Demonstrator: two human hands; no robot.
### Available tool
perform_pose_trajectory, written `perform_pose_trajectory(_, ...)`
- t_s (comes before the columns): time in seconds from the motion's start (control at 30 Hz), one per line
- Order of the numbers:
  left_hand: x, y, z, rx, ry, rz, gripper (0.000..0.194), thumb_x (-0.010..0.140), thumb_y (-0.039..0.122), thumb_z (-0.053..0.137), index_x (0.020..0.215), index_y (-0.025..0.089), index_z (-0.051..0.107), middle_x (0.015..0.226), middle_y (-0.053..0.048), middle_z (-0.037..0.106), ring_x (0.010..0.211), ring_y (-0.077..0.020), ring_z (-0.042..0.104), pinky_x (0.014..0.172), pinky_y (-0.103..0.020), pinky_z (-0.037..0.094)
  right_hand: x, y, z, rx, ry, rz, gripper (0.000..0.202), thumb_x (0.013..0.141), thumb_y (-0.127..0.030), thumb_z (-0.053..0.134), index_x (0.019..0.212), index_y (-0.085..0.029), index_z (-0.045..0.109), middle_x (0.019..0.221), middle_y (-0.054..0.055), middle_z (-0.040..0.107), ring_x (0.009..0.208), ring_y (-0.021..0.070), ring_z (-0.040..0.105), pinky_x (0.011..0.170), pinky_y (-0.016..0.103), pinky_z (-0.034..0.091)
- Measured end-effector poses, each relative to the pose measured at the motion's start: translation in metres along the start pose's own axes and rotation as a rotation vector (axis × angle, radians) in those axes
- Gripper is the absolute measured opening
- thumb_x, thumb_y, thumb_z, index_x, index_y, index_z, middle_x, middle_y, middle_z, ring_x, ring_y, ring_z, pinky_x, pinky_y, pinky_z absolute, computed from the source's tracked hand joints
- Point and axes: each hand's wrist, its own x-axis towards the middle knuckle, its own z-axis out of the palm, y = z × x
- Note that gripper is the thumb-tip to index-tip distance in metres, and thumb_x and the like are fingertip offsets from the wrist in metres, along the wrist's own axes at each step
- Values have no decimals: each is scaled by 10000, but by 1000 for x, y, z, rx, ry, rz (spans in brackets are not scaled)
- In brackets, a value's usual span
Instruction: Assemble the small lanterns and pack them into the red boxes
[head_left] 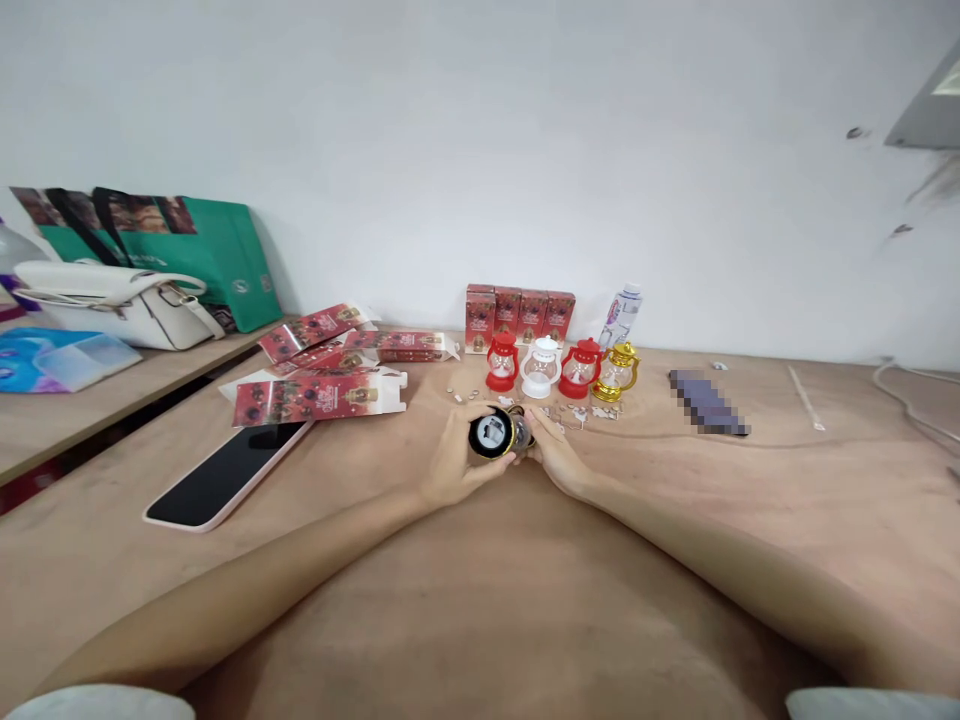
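Observation:
A black lantern with gold trim lies on its side between my two hands, its round base turned toward me and a pale disc showing in it. My left hand wraps round the base end. Fingers of my right hand close on the other end. Just beyond stand a red lantern, a white lantern, a second red lantern and a gold lantern, all upright. Small loose pieces are scattered in front of them.
Upright red boxes and a bottle stand by the wall. Flattened red cartons and a phone lie left. A white handbag and green bag are far left; a blurred dark object lies right.

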Motion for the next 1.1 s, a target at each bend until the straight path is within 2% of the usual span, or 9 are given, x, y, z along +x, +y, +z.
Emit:
perform_pose_trajectory(0.07, -4, 2, 5, 12, 33, -18, 481, 861, 345, 607, 1255, 220, 361, 1187, -121, 570, 1135, -239, 575, 956, -421, 492, -3, -1, -2, -55, -3, -74, 462, 828, -664, 505, 1039, -260, 579, 1073, 40, 635, 975, 196, 611, 792, 350, 548)
perform_pose_trajectory(0.2, -2, -2, 6, 1, 123, -151, 540, 883, 430, 565, 1292, 210, 289, 1226, -134, 511, 1156, -232, 571, 971, -407, 503, -11, -6, -1, -170, -101, -237, 517, 788, -605, 621, 1156, -250, 551, 1282, 65, 576, 1253, 216, 495, 1097, 396, 373)
perform_pose_trajectory(0.3, 9, 4, 1, -130, 78, -232, 626, 846, 460, 620, 1304, 214, 273, 1252, -132, 514, 1180, -233, 567, 996, -400, 497, -13, -8, 3, -112, -208, -195, 643, 629, -493, 809, 1150, -247, 524, 1220, 64, 613, 1169, 224, 569, 1009, 387, 460)
perform_pose_trajectory(0.43, 22, 17, -7, -301, -197, -227, 711, 780, 510, 694, 1313, 219, 323, 1259, -138, 558, 1205, -262, 561, 1019, -421, 480, -10, -9, 6, -99, -222, -144, 648, 493, -328, 892, 1056, -231, 585, 1039, 36, 684, 1026, 223, 631, 918, 391, 513)
perform_pose_trajectory(0.53, 20, 5, -12, -325, -280, -164, 725, 832, 672, 511, 1354, 199, 339, 1332, -167, 526, 1258, -280, 514, 1047, -445, 440, -9, -11, 4, -112, -184, -92, 535, 452, -271, 900, 914, -205, 638, 915, 23, 706, 898, 211, 650, 873, 396, 524)
perform_pose_trajectory(0.63, 16, -24, -18, -110, -167, -185, 551, 958, 584, 265, 1289, 181, 442, 1256, -142, 579, 1195, -250, 534, 1020, -445, 412, -7, -11, 2, -42, -112, -43, 480, 441, -255, 900, 841, -202, 640, 857, 8, 704, 847, 194, 654, 890, 394, 513)
perform_pose_trajectory(0.77, 15, -55, -24, 353, -275, -371, 280, 929, 379, 455, 1037, 168, 603, 1105, -85, 639, 1067, -261, 516, 933, -444, 383, -6, -9, 1, 40, -26, -20, 491, 435, -264, 896, 847, -210, 633, 892, 6, 704, 886, 190, 654, 915, 383, 505)
perform_pose_trajectory(0.93, 19, -58, -22, 525, -453, -381, 276, 896, 378, 536, 1057, 184, 649, 1123, -77, 647, 1074, -282, 491, 910, -446, 351, -7, -10, 3, -74, -55, -25, 490, 424, -263, 895, 827, -208, 622, 880, 12, 700, 890, 198, 653, 952, 400, 489)
perform_pose_trajectory(1.1, 29, -70, -11, 601, -430, -435, 320, 950, 337, 444, 1134, 190, 661, 1201, -92, 638, 1132, -287, 477, 934, -455, 329, -10, -12, 6, -130, -73, -39, 545, 435, -283, 894, 890, -216, 603, 921, 26, 704, 961, 223, 657, 960, 420, 495)
